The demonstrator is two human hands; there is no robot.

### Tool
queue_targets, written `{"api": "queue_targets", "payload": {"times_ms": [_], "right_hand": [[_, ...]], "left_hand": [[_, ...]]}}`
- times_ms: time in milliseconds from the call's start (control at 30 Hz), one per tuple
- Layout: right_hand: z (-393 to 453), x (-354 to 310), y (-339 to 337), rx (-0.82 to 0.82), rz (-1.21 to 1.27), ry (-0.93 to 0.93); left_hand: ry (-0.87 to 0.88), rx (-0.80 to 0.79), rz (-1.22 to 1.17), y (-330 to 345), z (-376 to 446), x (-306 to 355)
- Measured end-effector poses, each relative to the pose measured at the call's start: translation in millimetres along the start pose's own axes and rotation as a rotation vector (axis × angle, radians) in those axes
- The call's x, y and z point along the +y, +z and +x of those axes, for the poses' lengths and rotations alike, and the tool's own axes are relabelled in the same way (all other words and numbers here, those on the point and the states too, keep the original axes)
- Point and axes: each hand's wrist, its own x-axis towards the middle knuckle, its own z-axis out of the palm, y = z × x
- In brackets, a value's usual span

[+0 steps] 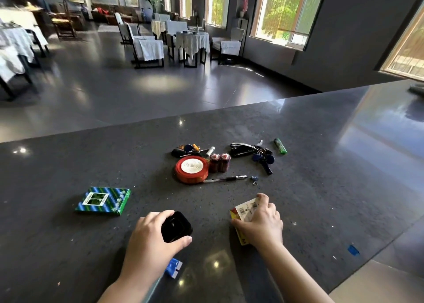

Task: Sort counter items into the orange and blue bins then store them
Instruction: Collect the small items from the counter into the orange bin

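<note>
On the speckled stone desk, we see a glossy green-striped flat box lying apart at left. Our left hand grasps a smooth black rounded case, presumably to lift it for sorting. Beyond lie a red ribbon spool, batteries and keys. Our right hand grips a yellow cardboard packet. No bins are in view.
</note>
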Motion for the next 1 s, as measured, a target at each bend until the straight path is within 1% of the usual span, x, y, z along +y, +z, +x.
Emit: {"api": "queue_targets", "payload": {"times_ms": [100, 233, 333, 467, 600, 700, 800, 900, 1000], "right_hand": [[-10, -10, -1, -0.063, 0.068, -0.078], [-27, -37, 8, -0.170, 0.045, -0.232], [-48, -71, 23, -0.250, 0.059, -0.381], [-91, -131, 40, -0.365, 0.082, -0.611], [-159, -189, 61, -0.490, 0.079, -0.846], [-218, -219, 77, -0.593, 0.068, -0.978], [-273, -244, 90, -0.629, 0.074, -1.072], [-333, -269, 102, -0.653, 0.068, -1.134], [-402, -292, 118, -0.696, 0.076, -1.209]], "left_hand": [[-0.033, 0.032, -0.008, -6, -9, -3], [-0.101, 0.143, -0.016, -28, -22, -15], [-0.198, 0.243, 0.008, -54, -47, -36], [-0.366, 0.393, 0.054, -101, -101, -69], [-0.535, 0.535, 0.066, -156, -176, -103], [-0.648, 0.649, 0.064, -192, -238, -123], [-0.712, 0.775, 0.075, -224, -290, -142], [-0.748, 0.852, 0.079, -256, -344, -157], [-0.810, 0.920, 0.131, -286, -409, -172]]}}
